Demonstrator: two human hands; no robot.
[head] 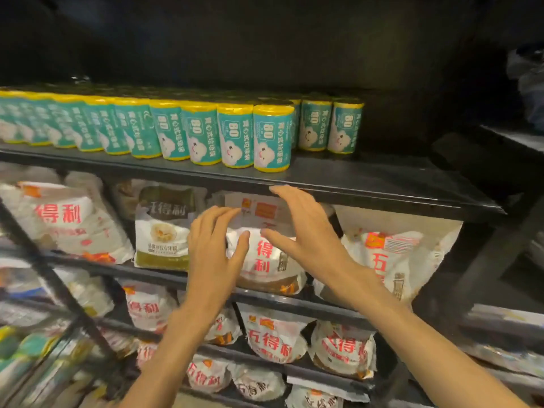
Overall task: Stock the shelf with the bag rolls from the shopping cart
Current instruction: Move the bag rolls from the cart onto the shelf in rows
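Our left hand (215, 245) and right hand (306, 228) hang spread and holding nothing, just below the front lip of the top shelf (382, 184). The bag rolls (235, 134) stand upright in a row above, the nearest roll (272, 138) close to the edge. If we lift carelessly, our fingers could clip that edge roll and topple its neighbours. The shopping cart (35, 357) sits low at left, blurred; reaching for it blind, we might brush the flour bags (265, 260).
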